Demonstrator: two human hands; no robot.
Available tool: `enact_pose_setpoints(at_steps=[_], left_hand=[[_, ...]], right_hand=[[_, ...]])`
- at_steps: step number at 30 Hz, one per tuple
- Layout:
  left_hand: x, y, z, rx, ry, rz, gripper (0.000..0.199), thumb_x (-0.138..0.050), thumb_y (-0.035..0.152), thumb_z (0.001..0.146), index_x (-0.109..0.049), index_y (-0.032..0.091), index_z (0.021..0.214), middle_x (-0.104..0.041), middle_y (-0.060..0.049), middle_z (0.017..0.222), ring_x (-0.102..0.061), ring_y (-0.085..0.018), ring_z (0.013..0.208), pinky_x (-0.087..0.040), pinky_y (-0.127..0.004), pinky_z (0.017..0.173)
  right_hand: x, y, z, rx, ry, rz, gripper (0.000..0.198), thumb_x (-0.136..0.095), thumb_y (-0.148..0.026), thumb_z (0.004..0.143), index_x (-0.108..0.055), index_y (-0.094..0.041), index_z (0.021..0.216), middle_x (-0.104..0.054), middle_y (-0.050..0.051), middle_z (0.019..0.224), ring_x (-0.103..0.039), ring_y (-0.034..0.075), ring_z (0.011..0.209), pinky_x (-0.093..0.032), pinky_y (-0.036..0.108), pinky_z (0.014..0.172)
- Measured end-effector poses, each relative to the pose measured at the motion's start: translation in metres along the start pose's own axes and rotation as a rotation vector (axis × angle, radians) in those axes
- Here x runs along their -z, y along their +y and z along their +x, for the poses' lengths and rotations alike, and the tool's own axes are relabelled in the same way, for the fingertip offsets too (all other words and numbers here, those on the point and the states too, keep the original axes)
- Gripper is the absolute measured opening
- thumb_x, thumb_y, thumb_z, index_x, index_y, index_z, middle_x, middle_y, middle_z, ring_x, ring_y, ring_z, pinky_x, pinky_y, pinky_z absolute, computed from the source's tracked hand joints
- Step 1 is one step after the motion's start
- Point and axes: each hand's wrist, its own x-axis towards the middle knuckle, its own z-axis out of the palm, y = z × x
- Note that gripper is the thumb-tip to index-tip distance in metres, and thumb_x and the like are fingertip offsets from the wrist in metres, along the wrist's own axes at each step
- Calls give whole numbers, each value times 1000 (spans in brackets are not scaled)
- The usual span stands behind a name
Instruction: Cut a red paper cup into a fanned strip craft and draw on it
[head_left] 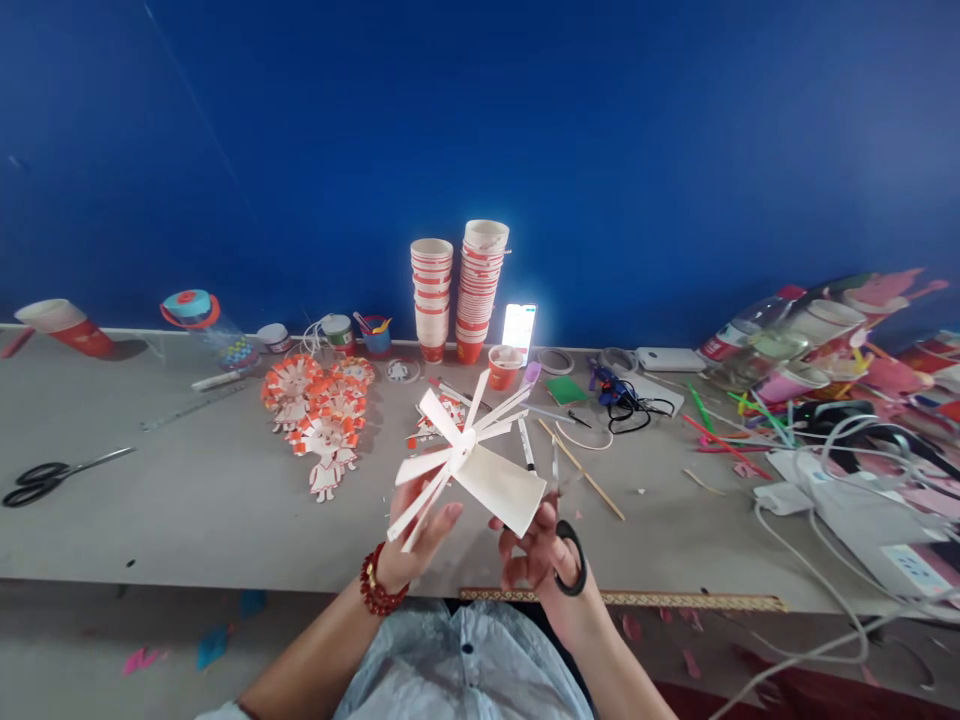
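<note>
Cup (501, 485) between both hands' fingers (447, 520)

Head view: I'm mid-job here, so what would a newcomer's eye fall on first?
Probably the white cut paper cup, its strips fanned out between the left hand and the right hand, which has scissors in it. Next, two tall cup stacks near the blue wall, with a brightly lit phone just right of them. Orange-fringed paper figures cluster left of center on the table.
</note>
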Motion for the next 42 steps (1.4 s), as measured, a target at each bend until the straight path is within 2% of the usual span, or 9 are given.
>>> enact_pose_setpoints(at_steps=[4,8,13,16,20,26,31,35,42], left_hand=[[3,0,-2,-217,-124,310,49,-73,24,75,-59,25,122,-62,-12,122,-57,-32,114,-46,-51,99],[10,-1,-2,-214,-283,355,52,-69,22,79,-56,25,129,-59,-13,130,-56,-32,118,-44,-50,102],[23,8,7,27,-260,51,33,-53,31,91,-62,23,121,-63,-12,123,-56,-29,118,-41,-47,104],[29,14,12,222,-284,-246,45,-56,39,88,-55,23,131,-61,-12,126,-56,-31,118,-44,-46,101],[35,15,16,364,-380,-403,55,-68,32,80,-53,31,133,-51,-8,141,-51,-31,126,-41,-44,105],[42,-5,7,405,-352,-560,74,-70,59,73,-51,28,137,-44,-11,147,-39,-37,135,-39,-51,107],[37,-15,5,612,-274,-259,50,-76,36,75,-64,20,122,-64,-14,124,-60,-30,115,-48,-45,98],[33,-16,17,584,-338,-217,39,-70,35,81,-67,19,116,-70,-12,109,-67,-27,97,-56,-42,84],[37,-18,27,523,-493,-344,46,-67,30,81,-59,28,126,-63,-7,126,-61,-27,114,-44,-48,104]], right_hand=[[-9,-12,11,83,240,-39,38,-80,-43,68,-60,-21,92,-58,0,75,-55,15,59,-53,26,47],[-3,-23,20,228,374,-276,30,-78,-34,67,-55,-21,81,-56,-2,66,-53,14,54,-50,24,46],[10,-35,29,434,397,-787,24,-69,-34,72,-54,-21,86,-61,1,71,-57,15,56,-48,25,52],[8,-39,33,512,393,-1083,17,-64,-34,76,-53,-22,82,-59,-1,66,-55,14,53,-45,24,53],[-2,-43,40,599,389,-1270,15,-58,-34,78,-48,-22,78,-53,-4,55,-51,13,46,-41,23,50],[-2,-37,56,594,466,-1307,16,-55,-35,77,-44,-23,75,-52,-5,53,-49,14,44,-40,23,49],[-3,-21,65,538,387,-1306,13,-54,-32,77,-45,-23,76,-53,-4,56,-50,14,47,-40,24,50],[-3,-11,72,465,288,-1197,14,-57,-33,78,-46,-22,79,-55,-4,60,-52,14,49,-41,24,52],[8,1,86,323,198,-842,21,-64,-35,78,-50,-21,86,-57,-3,69,-54,12,52,-44,22,49]])
